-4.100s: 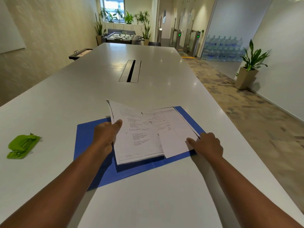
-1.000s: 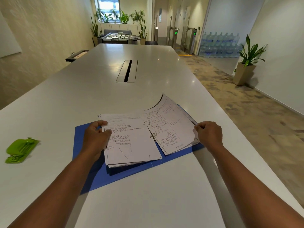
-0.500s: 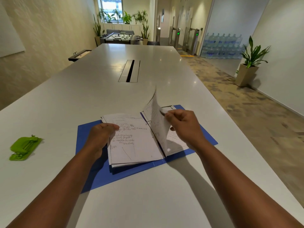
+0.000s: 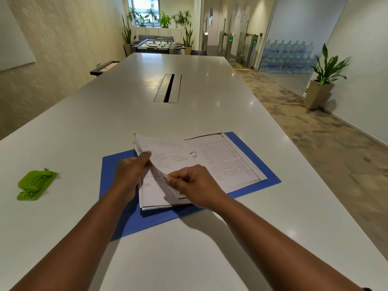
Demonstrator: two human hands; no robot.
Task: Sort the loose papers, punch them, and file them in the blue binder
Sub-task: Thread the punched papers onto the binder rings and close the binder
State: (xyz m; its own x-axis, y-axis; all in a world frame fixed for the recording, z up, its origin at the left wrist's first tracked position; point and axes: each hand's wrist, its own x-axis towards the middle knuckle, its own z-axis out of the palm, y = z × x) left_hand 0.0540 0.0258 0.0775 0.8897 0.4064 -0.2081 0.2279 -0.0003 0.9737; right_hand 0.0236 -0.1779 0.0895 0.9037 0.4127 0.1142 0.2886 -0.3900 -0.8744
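The blue binder [image 4: 255, 162] lies open and flat on the white desk [image 4: 130, 110] in front of you, with filed papers [image 4: 226, 160] stacked on both sides of its ring [image 4: 193, 154]. Your left hand [image 4: 131, 172] curls at the left stack, thumb on top of a raised sheet [image 4: 168, 152], while your right hand [image 4: 196, 184] pinches that same sheet's near edge between thumb and fingers — both hands are clamped on paper, close together. A green hole punch [image 4: 35, 184] sits well apart to the left on the desk.
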